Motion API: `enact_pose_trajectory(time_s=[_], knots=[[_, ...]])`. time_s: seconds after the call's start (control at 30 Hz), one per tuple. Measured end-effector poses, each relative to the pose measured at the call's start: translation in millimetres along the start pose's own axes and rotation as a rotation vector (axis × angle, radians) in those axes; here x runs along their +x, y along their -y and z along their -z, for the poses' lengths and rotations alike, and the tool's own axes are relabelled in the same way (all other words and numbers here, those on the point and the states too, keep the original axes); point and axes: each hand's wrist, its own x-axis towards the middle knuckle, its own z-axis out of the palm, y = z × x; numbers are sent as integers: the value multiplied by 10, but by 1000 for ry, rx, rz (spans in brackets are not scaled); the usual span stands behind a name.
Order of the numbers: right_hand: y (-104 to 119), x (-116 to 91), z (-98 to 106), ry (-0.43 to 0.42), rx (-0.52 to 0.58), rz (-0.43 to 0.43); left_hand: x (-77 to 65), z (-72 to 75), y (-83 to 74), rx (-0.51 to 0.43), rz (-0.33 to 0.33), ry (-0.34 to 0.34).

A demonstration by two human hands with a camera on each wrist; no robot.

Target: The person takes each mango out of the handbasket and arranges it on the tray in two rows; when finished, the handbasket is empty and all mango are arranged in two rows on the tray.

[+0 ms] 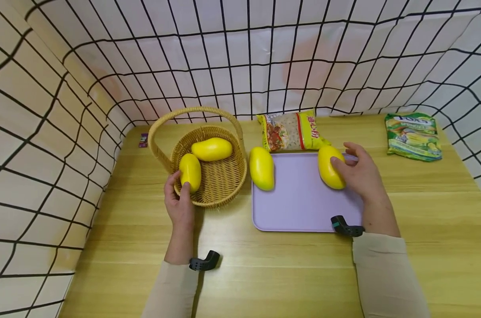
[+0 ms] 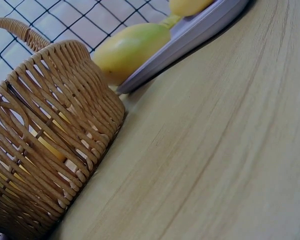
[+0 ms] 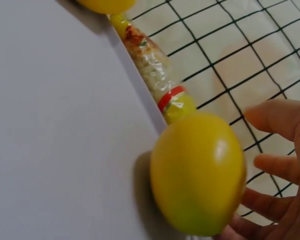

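A wicker basket point(image 1: 220, 181) with a tall handle holds two yellow mangoes. One mango point(image 1: 211, 149) lies toward its back. The other mango point(image 1: 190, 172) leans at the left side, where my left hand point(image 1: 179, 203) reaches over the rim with thumb and fingertips at the mango's edge. A third mango point(image 1: 261, 168) rests on the left edge of a lilac tray point(image 1: 296, 207). At the tray's back right, my right hand point(image 1: 361, 174) is beside a fourth mango point(image 1: 330, 168), thumb against it and fingers spread. The left wrist view shows the basket's woven side point(image 2: 55, 130) but hides the hand.
Behind the tray lies a bag of food point(image 1: 290, 131) with yellow ends. A green Fox's candy bag point(image 1: 413, 137) is at the back right. A small purple packet point(image 1: 143, 140) lies left of the basket. Black grid mesh point(image 1: 248, 57) over white sheeting encloses the wooden table.
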Motion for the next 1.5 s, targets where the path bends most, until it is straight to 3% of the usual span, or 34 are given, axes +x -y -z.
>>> enact_pose_trajectory(time_s=[0.2, 0.37, 0.5, 0.67, 0.77, 1.13, 1.3, 1.5], knots=[[157, -124, 71, -91, 52, 35, -3, -11, -2, -7, -3, 3], [300, -249, 83, -135, 60, 141, -10, -13, -5, -1, -4, 7], [417, -356, 8, -123, 106, 260, -8, -21, 4, -1, -14, 8], [553, -466, -161, -71, 147, 474, -18, -32, 4, -15, -18, 9], [635, -519, -265, -36, 129, 542, -22, -30, 2, -14, -14, 11], [970, -679, -801, 185, 74, 648, -9, -16, -14, 2, -11, 15], [1167, -729, -1138, 304, 81, 644, 8, -7, -18, 3, -11, 19], [1425, -664, -1540, 353, 81, 653, 17, 10, -18, 2, -3, 21]])
